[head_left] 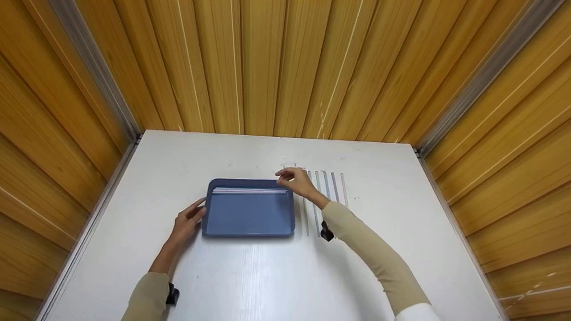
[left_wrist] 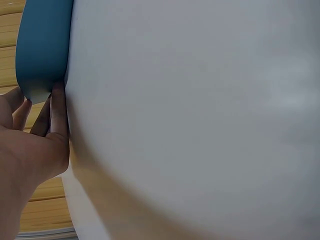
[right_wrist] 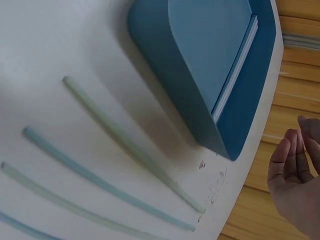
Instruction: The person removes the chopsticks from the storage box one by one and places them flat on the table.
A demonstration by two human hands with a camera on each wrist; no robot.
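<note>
A person in tan sleeves works with both hands at a blue tray on a white tabletop. The left hand sits at the tray's left end, its fingers extended and touching the wall rather than wrapped around it. The right hand, loosely bent and grasping nothing, hovers by the far right corner, its thumb and fingers apart.

Inside the tray, a tight bundle of pale straws lies along the far wall, running from side to side; the rest of the tray floor is bare. Just beyond the right end, loose straws lie on the tabletop in a spaced row, pointing away from the person. The right forearm covers part of the row, so their exact number is hard to tell. Seen from the right wrist, a green straw lies nearest the tray, followed by a blue straw and a paler green one. A small black device is worn at the left wrist, another at the right. Wood-grain panels rise behind the tabletop.
</note>
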